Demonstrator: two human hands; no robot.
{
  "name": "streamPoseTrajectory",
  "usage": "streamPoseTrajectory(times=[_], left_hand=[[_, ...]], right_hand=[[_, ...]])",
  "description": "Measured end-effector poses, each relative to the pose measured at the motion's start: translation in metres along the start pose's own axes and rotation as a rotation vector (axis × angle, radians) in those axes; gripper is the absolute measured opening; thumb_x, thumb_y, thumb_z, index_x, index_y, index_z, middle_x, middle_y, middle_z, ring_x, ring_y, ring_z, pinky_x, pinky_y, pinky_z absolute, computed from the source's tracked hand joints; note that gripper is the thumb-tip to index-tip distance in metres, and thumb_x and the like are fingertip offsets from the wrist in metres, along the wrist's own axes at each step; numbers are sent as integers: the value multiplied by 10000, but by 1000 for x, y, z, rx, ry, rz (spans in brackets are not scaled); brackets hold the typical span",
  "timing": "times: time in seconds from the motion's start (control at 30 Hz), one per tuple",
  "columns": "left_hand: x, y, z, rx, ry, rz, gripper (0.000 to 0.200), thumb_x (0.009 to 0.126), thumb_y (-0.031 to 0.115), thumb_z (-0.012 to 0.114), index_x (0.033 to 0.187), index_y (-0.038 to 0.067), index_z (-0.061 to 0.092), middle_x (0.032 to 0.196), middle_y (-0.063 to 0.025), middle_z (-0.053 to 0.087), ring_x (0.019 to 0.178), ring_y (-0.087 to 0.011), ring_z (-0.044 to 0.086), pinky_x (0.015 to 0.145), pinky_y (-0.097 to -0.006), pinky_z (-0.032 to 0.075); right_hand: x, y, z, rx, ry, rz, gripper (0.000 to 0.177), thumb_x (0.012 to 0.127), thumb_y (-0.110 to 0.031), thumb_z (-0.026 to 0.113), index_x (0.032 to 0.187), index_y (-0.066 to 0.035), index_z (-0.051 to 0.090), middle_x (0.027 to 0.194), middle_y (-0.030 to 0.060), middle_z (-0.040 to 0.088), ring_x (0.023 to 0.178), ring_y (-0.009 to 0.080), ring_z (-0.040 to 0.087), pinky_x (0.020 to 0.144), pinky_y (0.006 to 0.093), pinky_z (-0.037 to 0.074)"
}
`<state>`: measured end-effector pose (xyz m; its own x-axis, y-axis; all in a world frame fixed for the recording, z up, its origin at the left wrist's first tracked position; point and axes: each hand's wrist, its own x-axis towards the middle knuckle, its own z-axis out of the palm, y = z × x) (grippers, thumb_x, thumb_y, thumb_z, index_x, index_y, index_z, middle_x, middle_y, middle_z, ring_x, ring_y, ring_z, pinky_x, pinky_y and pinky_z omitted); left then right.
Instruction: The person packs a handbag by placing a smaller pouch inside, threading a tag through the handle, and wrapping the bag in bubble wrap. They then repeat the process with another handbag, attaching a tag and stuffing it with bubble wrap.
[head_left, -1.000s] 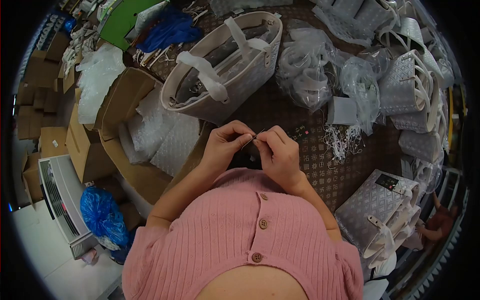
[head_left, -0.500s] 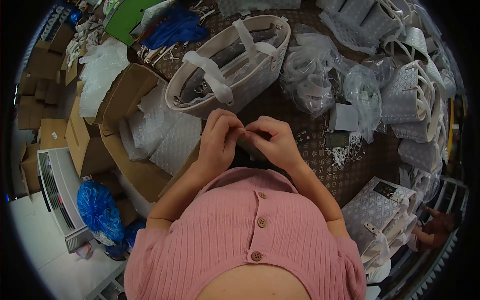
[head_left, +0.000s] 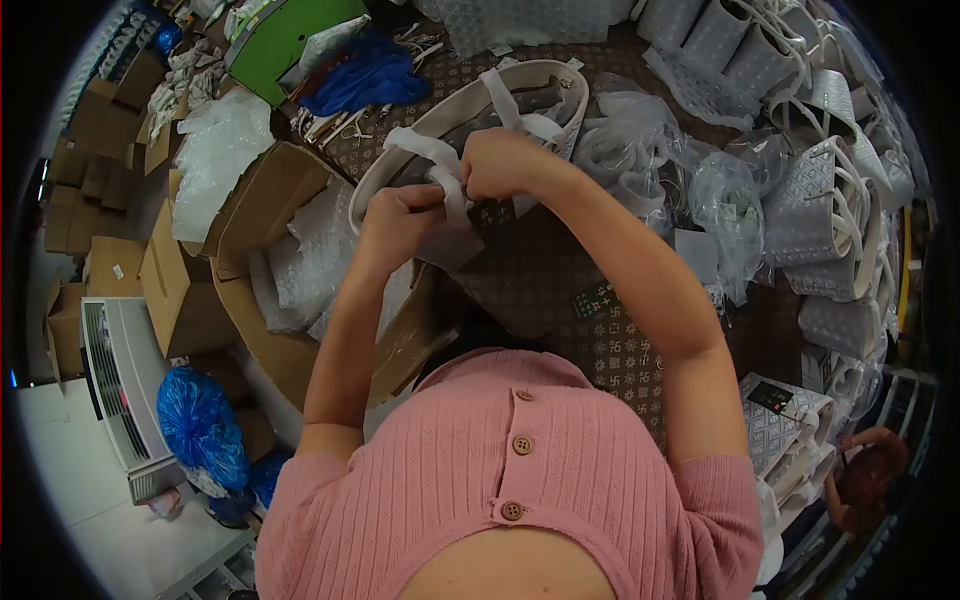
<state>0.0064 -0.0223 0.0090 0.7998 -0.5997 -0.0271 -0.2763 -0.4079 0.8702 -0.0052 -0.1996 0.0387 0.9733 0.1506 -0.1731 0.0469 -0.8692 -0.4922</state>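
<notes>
A pale tote bag (head_left: 575, 95) with white-wrapped handles (head_left: 504, 100) stands open at the upper middle. My left hand (head_left: 400, 222) is at its near side, fingers closed around the lower part of the front handle. Just to the right, my right hand (head_left: 500, 165) has its fingers curled at the same handle; what it pinches is too small to make out. A dark tag (head_left: 492, 215) hangs below my right hand. Another dark card (head_left: 596, 300) lies on the patterned brown surface (head_left: 540, 290).
An open carton (head_left: 240, 315) with bubble wrap (head_left: 310, 255) stands left. Plastic wrapping (head_left: 727, 200) and silvery bags (head_left: 810, 215) crowd the right. A blue cloth (head_left: 368, 78) lies at the back, a blue plastic bag (head_left: 200, 425) lower left. Another person (head_left: 870, 470) is at lower right.
Both hands have moved up from in front of my chest to the tote bag's front handle. A dark tag now shows below my right hand. The view has shifted slightly.
</notes>
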Motion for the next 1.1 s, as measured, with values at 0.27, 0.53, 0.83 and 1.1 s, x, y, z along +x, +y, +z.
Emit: streamPoseTrajectory(times=[0.27,0.53,0.83,1.1], left_hand=[[3,-1,5,-51,27,-107,173,687,48,631,848,8,677,662,-33,640,593,-55,534,558,-220,437],[-2,7,9,154,141,-28,129,689,30,615,805,-5,658,657,-103,621,579,-108,547,548,-256,432],[-73,13,32,290,363,153,42,760,45,619,778,16,594,721,-72,528,667,-175,512,575,-264,400],[-76,-8,33,-725,-28,-499,77,836,92,586,838,16,595,782,-36,612,639,-97,535,600,-220,429]], right_hand=[[1,8,4,209,-180,-159,142,589,-69,587,693,-10,665,596,108,611,526,185,576,509,312,447],[-7,8,10,183,-84,-100,116,651,-78,592,721,-2,645,606,122,603,569,196,590,532,305,450],[-88,34,72,1096,359,182,123,786,-107,612,810,7,573,624,33,583,531,88,523,507,229,426],[-115,11,110,1239,352,278,115,817,-91,587,816,24,576,682,48,592,574,87,539,514,215,428]])
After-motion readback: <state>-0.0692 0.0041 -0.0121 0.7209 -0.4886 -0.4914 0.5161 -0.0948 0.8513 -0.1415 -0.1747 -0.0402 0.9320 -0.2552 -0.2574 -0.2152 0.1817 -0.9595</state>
